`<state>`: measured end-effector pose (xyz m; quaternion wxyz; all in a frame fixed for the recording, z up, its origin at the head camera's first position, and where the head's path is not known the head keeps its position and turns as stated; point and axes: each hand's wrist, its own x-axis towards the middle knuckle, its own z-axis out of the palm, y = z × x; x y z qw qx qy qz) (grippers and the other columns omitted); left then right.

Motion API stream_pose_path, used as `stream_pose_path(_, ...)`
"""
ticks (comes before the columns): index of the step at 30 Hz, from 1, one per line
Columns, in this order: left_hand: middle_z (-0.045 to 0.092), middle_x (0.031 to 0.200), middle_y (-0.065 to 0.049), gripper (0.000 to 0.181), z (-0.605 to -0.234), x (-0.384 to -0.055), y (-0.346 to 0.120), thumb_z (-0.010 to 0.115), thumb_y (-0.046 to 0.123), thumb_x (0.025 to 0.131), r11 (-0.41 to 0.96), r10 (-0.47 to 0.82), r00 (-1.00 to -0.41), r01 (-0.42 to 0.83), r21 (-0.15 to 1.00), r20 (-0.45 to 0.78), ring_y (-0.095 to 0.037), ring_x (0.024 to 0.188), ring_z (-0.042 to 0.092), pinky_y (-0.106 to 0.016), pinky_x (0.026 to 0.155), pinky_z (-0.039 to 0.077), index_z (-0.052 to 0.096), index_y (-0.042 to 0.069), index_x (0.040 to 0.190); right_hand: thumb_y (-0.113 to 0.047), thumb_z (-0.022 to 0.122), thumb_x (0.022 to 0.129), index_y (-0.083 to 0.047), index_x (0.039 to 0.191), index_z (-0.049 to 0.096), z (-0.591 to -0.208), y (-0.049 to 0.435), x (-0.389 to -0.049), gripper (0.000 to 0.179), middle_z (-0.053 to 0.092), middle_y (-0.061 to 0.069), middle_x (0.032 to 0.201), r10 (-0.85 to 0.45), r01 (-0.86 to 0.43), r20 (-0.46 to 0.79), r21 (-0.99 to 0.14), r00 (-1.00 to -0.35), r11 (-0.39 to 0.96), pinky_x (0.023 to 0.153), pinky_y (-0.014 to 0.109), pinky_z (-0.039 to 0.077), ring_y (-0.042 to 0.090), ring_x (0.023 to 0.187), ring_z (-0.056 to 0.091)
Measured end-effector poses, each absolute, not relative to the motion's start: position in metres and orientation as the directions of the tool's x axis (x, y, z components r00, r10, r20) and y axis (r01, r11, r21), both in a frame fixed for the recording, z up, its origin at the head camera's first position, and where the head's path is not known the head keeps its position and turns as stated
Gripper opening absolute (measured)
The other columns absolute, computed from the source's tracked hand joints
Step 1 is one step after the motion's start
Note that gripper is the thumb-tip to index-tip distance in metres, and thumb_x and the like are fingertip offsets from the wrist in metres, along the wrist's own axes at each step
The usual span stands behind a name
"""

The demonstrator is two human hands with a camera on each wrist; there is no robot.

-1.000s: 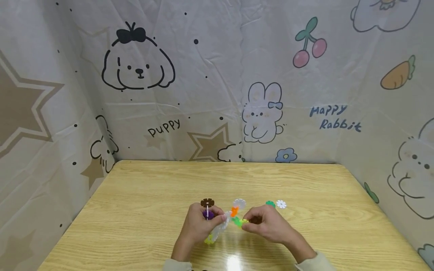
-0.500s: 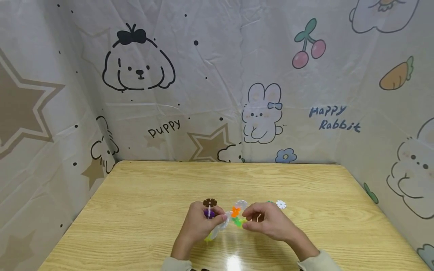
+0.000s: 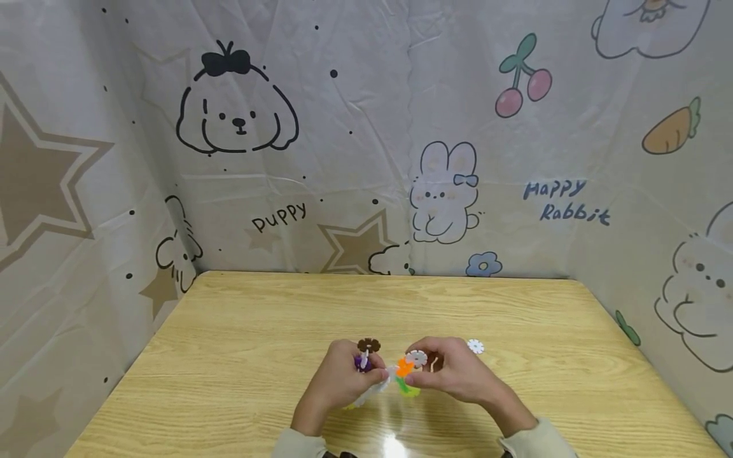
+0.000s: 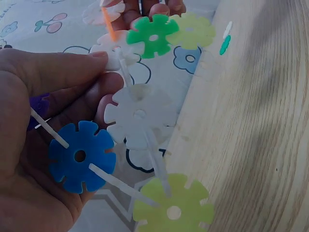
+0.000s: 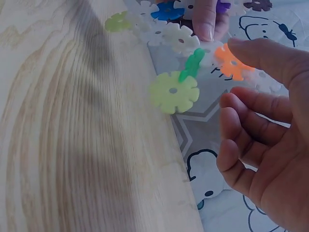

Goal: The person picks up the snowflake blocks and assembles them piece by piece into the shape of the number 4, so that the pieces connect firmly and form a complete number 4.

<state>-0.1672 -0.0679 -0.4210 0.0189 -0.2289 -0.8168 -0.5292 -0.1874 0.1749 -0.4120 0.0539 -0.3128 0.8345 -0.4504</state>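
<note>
Notched plastic building discs, slotted into one another, form a branching chain between the two hands. My left hand [image 3: 348, 376] pinches a white disc [image 4: 112, 60] of the chain between thumb and fingers. Near its palm are a blue disc [image 4: 94, 140], a purple disc [image 3: 361, 364] and a brown disc [image 3: 369, 340]. At the far end, my right hand [image 3: 458, 372] has thumb and fingers apart around an orange disc [image 5: 227, 58] and a white end disc [image 5: 270, 83]; the thumb overlaps the orange one. A green disc [image 5: 194, 63] joins a pale yellow disc [image 5: 166, 101].
Beyond the right hand, a loose white disc [image 3: 475, 346] lies on the wooden table [image 3: 258, 331]. A loose green disc [image 4: 225, 45] lies beside it in the left wrist view. Printed cloth [image 3: 355, 83] hangs behind the table.
My right hand has moved from the yellow disc toward the orange and white discs. The left hand has shifted slightly right with the chain, which has turned a little.
</note>
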Motion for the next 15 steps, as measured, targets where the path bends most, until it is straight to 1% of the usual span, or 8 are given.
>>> stream_pose_path(3, 0.065, 0.065, 0.009, 0.012, -0.4190, -0.1674, -0.0667, 0.080, 0.001, 0.081, 0.354, 0.377, -0.891, 0.391, 0.850, 0.253, 0.000, 0.047, 0.041, -0.018, 0.046, 0.037, 0.074, 0.006, 0.072, -0.027, 0.083, 0.082, -0.010, 0.107, 0.072, -0.4104, 0.1723, -0.1879, 0.032, 0.065, -0.007, 0.081, -0.593, -0.463, 0.164, -0.793, -0.789, 0.396, 0.052, 0.025, 0.049, 0.008, 0.060, 0.054)
stream_pose_path(6, 0.063, 0.061, 0.011, 0.012, -0.4179, -0.1679, -0.0655, 0.080, 0.001, 0.081, 0.357, 0.399, -0.892, 0.364, 0.860, 0.212, 0.000, 0.044, 0.036, -0.017, 0.044, 0.033, 0.074, 0.007, 0.072, -0.027, 0.082, 0.082, -0.008, 0.106, 0.073, -0.4093, 0.1702, -0.1880, 0.032, 0.059, -0.010, 0.068, -0.619, -0.448, 0.131, -0.804, -0.775, 0.391, 0.047, 0.022, 0.042, 0.004, 0.051, 0.044)
stream_pose_path(7, 0.062, 0.061, 0.012, 0.012, -0.4174, -0.1681, -0.0651, 0.080, 0.001, 0.081, 0.360, 0.406, -0.891, 0.360, 0.861, 0.203, 0.000, 0.044, 0.036, -0.017, 0.044, 0.032, 0.074, 0.006, 0.073, -0.026, 0.082, 0.083, -0.006, 0.107, 0.073, -0.4089, 0.1696, -0.1880, 0.032, 0.057, -0.011, 0.063, -0.628, -0.442, 0.120, -0.809, -0.769, 0.388, 0.046, 0.020, 0.039, 0.002, 0.049, 0.040)
stream_pose_path(9, 0.063, 0.062, 0.012, 0.011, -0.4169, -0.1687, -0.0643, 0.079, 0.001, 0.082, 0.368, 0.419, -0.888, 0.355, 0.860, 0.187, -0.001, 0.045, 0.040, -0.017, 0.044, 0.034, 0.074, 0.006, 0.073, -0.025, 0.082, 0.083, -0.002, 0.108, 0.073, -0.4088, 0.1688, -0.1876, 0.034, 0.050, -0.013, 0.055, -0.640, -0.428, 0.099, -0.819, -0.762, 0.383, 0.044, 0.019, 0.035, 0.000, 0.045, 0.034)
stream_pose_path(11, 0.063, 0.062, 0.011, 0.011, -0.4162, -0.1693, -0.0638, 0.079, 0.002, 0.082, 0.381, 0.426, -0.887, 0.354, 0.854, 0.178, -0.001, 0.047, 0.043, -0.018, 0.045, 0.037, 0.074, 0.007, 0.073, -0.024, 0.081, 0.084, 0.001, 0.108, 0.073, -0.4091, 0.1680, -0.1869, 0.036, 0.046, -0.014, 0.051, -0.647, -0.425, 0.094, -0.823, -0.757, 0.377, 0.043, 0.018, 0.033, -0.001, 0.043, 0.031)
stream_pose_path(14, 0.063, 0.064, 0.011, 0.012, -0.4147, -0.1705, -0.0637, 0.080, 0.003, 0.082, 0.402, 0.430, -0.885, 0.364, 0.840, 0.178, -0.001, 0.050, 0.048, -0.019, 0.047, 0.042, 0.074, 0.009, 0.073, -0.022, 0.081, 0.084, 0.003, 0.106, 0.074, -0.4105, 0.1667, -0.1858, 0.034, 0.047, -0.014, 0.051, -0.648, -0.425, 0.106, -0.831, -0.754, 0.358, 0.042, 0.018, 0.032, -0.002, 0.043, 0.031)
stream_pose_path(15, 0.063, 0.064, 0.011, 0.012, -0.4141, -0.1709, -0.0640, 0.080, 0.004, 0.082, 0.405, 0.430, -0.885, 0.367, 0.837, 0.179, -0.002, 0.050, 0.049, -0.019, 0.048, 0.043, 0.073, 0.009, 0.073, -0.021, 0.081, 0.084, 0.003, 0.106, 0.074, -0.4112, 0.1663, -0.1854, 0.033, 0.051, -0.013, 0.054, -0.648, -0.428, 0.115, -0.834, -0.753, 0.349, 0.042, 0.018, 0.034, -0.001, 0.044, 0.034)
